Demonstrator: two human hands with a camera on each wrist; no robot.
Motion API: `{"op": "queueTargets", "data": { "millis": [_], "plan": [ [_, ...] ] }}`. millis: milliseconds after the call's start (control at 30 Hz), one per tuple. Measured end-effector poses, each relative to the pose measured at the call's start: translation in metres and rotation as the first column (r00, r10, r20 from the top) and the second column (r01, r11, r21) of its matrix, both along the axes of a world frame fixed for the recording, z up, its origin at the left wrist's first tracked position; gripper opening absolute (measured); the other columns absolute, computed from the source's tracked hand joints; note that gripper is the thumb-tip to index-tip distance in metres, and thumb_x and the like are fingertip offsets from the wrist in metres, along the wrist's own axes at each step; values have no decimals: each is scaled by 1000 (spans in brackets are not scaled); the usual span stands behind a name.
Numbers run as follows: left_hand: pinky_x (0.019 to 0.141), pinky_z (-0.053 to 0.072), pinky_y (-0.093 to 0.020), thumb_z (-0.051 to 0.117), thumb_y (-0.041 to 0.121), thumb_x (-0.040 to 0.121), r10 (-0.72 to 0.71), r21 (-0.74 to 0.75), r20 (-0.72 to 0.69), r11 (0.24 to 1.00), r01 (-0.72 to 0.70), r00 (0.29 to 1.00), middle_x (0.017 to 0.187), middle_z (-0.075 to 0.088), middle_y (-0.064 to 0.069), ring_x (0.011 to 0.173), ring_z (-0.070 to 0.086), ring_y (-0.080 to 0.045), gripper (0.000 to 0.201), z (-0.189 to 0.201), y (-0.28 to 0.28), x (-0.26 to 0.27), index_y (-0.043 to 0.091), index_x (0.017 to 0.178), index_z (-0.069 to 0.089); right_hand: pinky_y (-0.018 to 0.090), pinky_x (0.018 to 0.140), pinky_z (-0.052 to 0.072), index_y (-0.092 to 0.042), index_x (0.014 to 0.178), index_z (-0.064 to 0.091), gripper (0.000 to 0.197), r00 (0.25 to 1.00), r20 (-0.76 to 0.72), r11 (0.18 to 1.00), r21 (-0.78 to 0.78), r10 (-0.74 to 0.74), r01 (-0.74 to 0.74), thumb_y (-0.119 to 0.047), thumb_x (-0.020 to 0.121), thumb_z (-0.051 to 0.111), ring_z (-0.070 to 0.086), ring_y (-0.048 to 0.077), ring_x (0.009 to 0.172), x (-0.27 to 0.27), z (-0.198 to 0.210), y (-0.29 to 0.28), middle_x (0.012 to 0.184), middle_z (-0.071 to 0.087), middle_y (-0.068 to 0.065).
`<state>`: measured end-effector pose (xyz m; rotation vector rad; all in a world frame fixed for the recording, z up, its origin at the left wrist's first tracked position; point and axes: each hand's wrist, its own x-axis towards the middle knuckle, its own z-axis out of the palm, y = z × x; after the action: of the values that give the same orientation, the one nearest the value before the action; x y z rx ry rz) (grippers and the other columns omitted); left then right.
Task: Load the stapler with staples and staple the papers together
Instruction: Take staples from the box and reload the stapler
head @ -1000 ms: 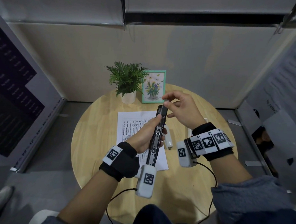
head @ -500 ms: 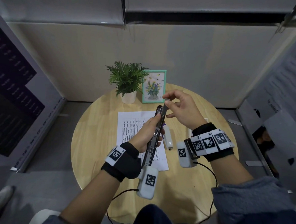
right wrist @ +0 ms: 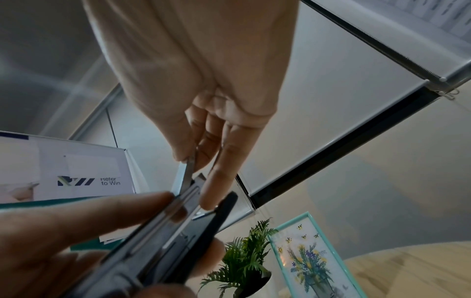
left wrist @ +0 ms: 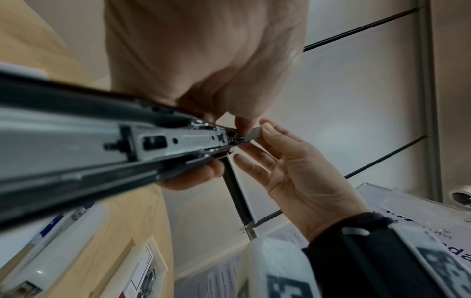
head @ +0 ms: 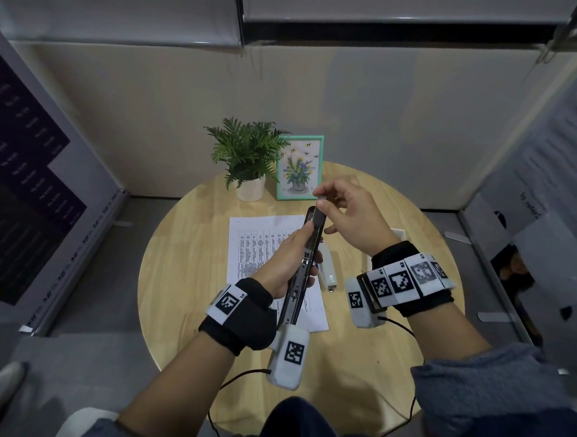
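My left hand (head: pixel 307 241) grips a black stapler (head: pixel 302 276) swung open, its metal magazine (left wrist: pixel 178 141) facing up, held above the table. My right hand (head: pixel 321 200) pinches a short grey strip of staples (left wrist: pixel 254 133) between thumb and forefinger at the magazine's far end. In the right wrist view the staple strip (right wrist: pixel 188 173) stands at the mouth of the channel, the other fingers spread beside it. The printed papers (head: pixel 255 246) lie flat on the table under the stapler.
A round wooden table (head: pixel 183 279) carries a white stapler-like tool (head: pixel 328 270) right of the papers, a small staple box (left wrist: pixel 142 272), a potted plant (head: pixel 247 156) and a framed picture (head: pixel 299 168) at the back. Partition walls close in on both sides.
The left hand has tilted the stapler a little, its near end swinging left. The right hand keeps pinching the strip at the far end, shifted only slightly.
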<state>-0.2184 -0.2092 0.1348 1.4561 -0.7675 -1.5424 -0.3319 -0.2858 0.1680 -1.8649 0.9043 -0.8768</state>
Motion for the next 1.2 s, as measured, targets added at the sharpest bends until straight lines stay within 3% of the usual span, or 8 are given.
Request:
{"op": "queueTargets", "data": {
  "millis": [200, 267, 467, 600, 733, 966, 1100, 1200],
  "plan": [
    [46, 38, -25, 31, 50, 97, -15, -46, -13, 999, 15, 1000, 70, 50, -3, 50, 46, -13, 37, 1, 2, 0, 23, 99, 56, 35, 74, 57, -16, 99, 57, 19, 997, -76, 997, -67, 20, -25, -6, 83, 63, 61, 14, 83, -1, -4, 2, 82, 58, -7],
    [45, 39, -24, 31, 49, 97, -12, -52, -23, 999, 11, 1000, 70, 50, -3, 49, 46, -13, 39, 1, 3, -1, 20, 106, 55, 35, 77, 57, -12, 101, 59, 20, 996, -84, 997, -75, 14, -20, -6, 82, 64, 61, 14, 84, -2, -4, 3, 83, 58, -9],
    [46, 41, -24, 28, 44, 99, 5, -27, -80, 1000, -7, 997, 72, 51, -4, 49, 48, -13, 38, 3, 0, -2, 13, 109, 47, -1, 77, 40, -6, 97, 68, 21, 995, -96, 988, -154, -29, 14, -5, 76, 72, 55, -2, 81, -2, -4, 4, 95, 54, 2],
    [46, 43, -25, 34, 37, 98, -9, -11, -155, 1000, 7, 988, 74, 51, -4, 50, 49, -13, 28, 6, 3, 0, 11, 104, 43, -2, 76, 36, -4, 97, 70, 22, 996, -80, 989, -147, -35, 23, -4, 76, 72, 54, -2, 80, -3, -8, 6, 87, 55, -2],
    [47, 45, -27, 36, 27, 99, -10, -37, -110, 999, 6, 994, 80, 50, -6, 56, 49, -15, 17, 5, 4, -2, 12, 107, 41, -2, 79, 36, -3, 99, 72, 19, 997, -49, 989, -140, -54, 47, -3, 82, 66, 55, -3, 84, -4, -12, 6, 90, 57, -3],
    [50, 45, -28, 35, 10, 95, -22, -63, -95, 998, 16, 995, 81, 51, -7, 61, 47, -18, 19, 1, 3, -4, 13, 113, 41, 8, 68, 48, -12, 85, 61, 20, 990, -17, 988, -66, -142, 141, 3, 74, 69, 60, 12, 73, -2, -12, 3, 76, 58, -11],
    [54, 46, -28, 31, 25, 99, -33, -47, -184, 999, 25, 982, 82, 53, -6, 62, 49, -17, 21, -2, 3, -2, 9, 106, 43, 28, 68, 56, -15, 77, 59, 17, 981, -34, 980, -53, -194, 192, 1, 77, 65, 58, 13, 66, 1, -10, 3, 70, 58, -9],
    [56, 48, -28, 29, 30, 101, 34, -14, -273, 999, -39, 961, 77, 58, -4, 60, 52, -16, 31, -9, 1, 5, 9, 111, 48, 37, 72, 59, -13, 87, 62, 10, 984, 8, 984, -25, -177, 177, -5, 87, 57, 63, 21, 76, 3, -12, 10, 78, 60, -7]
  ]
}}
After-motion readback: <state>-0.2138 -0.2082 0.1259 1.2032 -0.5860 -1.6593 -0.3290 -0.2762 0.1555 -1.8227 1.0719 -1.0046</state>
